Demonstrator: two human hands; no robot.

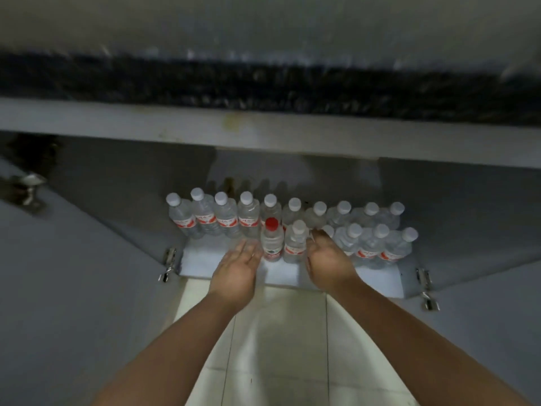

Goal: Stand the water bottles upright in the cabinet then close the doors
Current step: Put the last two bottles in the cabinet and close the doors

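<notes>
Several clear water bottles with white caps stand upright in two rows on the white cabinet floor. One bottle with a red cap stands in the front row, beside a white-capped one. My left hand is just left of the red-capped bottle, fingers apart, holding nothing. My right hand is just right of the white-capped front bottle, fingers apart, empty; its fingertips hide part of another bottle. Both cabinet doors hang wide open, the left door and the right door.
A grey countertop edge runs above the cabinet opening. A metal knob sticks out of the left door. Hinges show at both lower corners of the opening. Pale floor tiles lie below my arms.
</notes>
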